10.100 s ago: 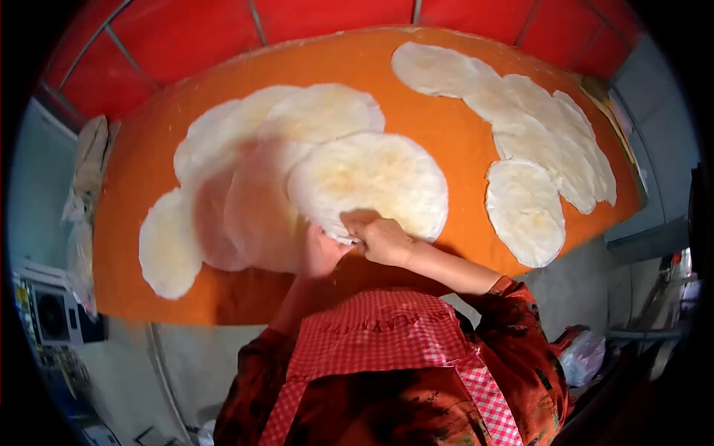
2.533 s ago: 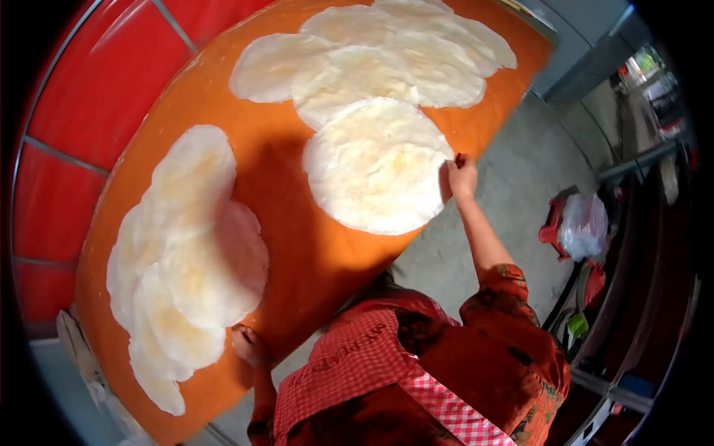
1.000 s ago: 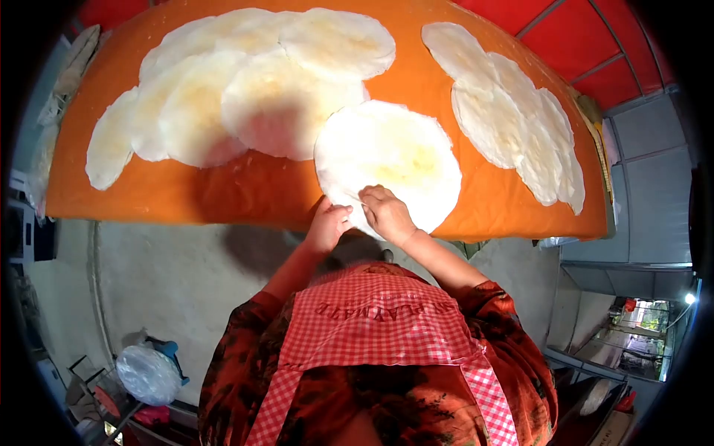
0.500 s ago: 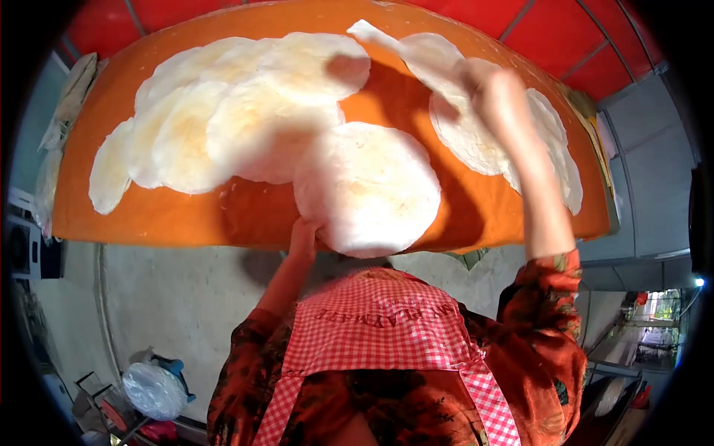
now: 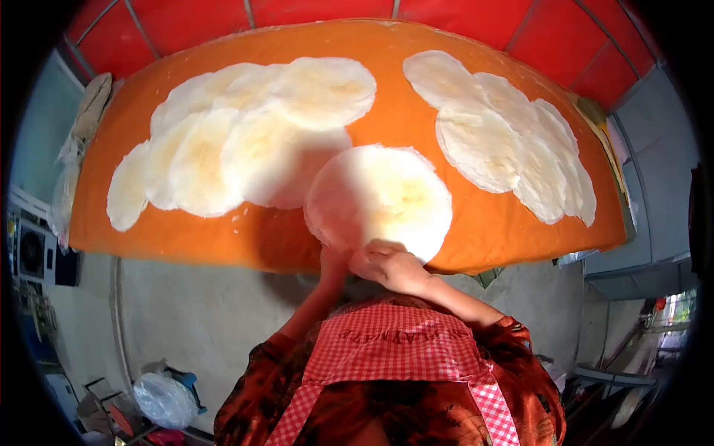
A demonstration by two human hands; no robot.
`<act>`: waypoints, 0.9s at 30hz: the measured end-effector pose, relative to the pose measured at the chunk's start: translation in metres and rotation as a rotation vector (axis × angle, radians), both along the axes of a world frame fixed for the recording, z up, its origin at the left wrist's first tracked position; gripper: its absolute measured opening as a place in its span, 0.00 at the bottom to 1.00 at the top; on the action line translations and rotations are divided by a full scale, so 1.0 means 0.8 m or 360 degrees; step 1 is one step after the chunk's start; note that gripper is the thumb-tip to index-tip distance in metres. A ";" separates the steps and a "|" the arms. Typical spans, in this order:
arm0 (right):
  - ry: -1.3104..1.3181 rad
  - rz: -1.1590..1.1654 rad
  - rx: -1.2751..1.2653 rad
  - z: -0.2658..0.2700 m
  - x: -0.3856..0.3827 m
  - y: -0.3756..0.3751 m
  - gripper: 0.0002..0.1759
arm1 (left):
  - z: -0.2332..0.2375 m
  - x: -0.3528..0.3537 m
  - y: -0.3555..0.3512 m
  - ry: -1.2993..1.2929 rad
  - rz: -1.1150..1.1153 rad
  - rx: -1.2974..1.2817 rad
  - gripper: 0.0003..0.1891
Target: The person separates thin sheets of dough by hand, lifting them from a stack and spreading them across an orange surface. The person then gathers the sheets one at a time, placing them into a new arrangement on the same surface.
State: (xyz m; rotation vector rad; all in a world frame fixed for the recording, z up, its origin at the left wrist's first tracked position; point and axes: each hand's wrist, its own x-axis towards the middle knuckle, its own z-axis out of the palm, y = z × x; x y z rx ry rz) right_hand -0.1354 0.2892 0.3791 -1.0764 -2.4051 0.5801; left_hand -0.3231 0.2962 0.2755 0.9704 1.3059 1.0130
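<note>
A round, thin, pale flatbread (image 5: pixel 407 189) lies at the near edge of the orange cloth, with light brown patches on its top. My left hand (image 5: pixel 336 260) is closed on its near left rim. Right beside it, my right hand (image 5: pixel 390 266) has its fingers curled at the near rim, pinching the edge. The two hands almost meet, and most of the left fingertips are hidden. Overlapping flatbreads (image 5: pixel 201 163) spread across the left of the table, and a second overlapping group of flatbreads (image 5: pixel 480 149) lies to the right.
An orange cloth (image 5: pixel 186 241) covers the table, which ends just in front of my checked apron (image 5: pixel 394 346). Red tiled wall (image 5: pixel 320 11) runs along the far side. Plastic-wrapped stuff (image 5: pixel 163 401) stands on the floor at lower left.
My right hand has come back from the right-hand flatbreads to the near rim of the middle one. The flatbread it was laying at far right now lies flat. My left hand stays at the rim.
</note>
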 end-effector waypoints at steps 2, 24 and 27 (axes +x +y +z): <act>0.0215 -0.0195 -0.0092 0.014 0.025 0.002 0.08 | 0.000 0.006 0.015 0.0303 -0.0026 0.0313 0.26; 0.1753 -0.1605 -0.0362 -0.169 0.409 0.117 0.06 | 0.020 -0.116 0.154 0.0971 0.0655 0.0729 0.15; 0.2012 -0.1874 -0.0610 -0.162 0.470 0.184 0.10 | 0.022 0.018 0.089 0.0928 0.0299 0.0643 0.06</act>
